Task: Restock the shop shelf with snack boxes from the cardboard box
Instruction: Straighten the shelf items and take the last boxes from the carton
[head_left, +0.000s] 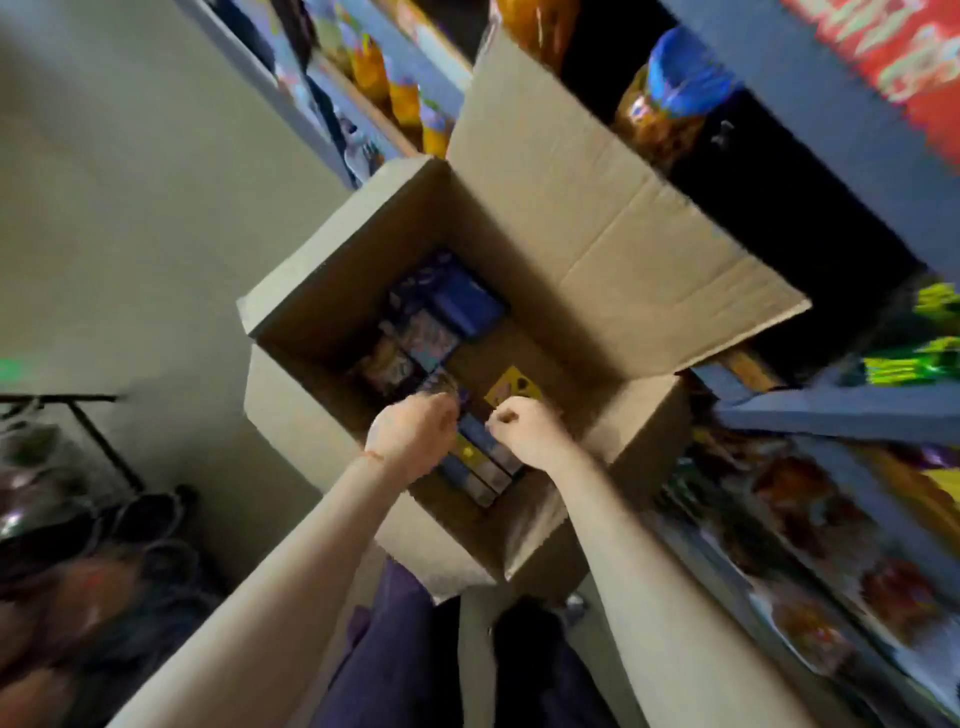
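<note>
Cardboard box (597, 249): one, corrugated, flaps open.
Snack boxes (483, 467): rectangular, count unclear, blurred.
Left hand (415, 436), 9 o'clock: grip cannot tell.
Right hand (524, 431), 3 o'clock: fingers curled, contents unclear.

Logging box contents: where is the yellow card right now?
In the head view, the yellow card lies on the bare floor of the cardboard box, right of the snack boxes and just beyond the right hand.
</note>
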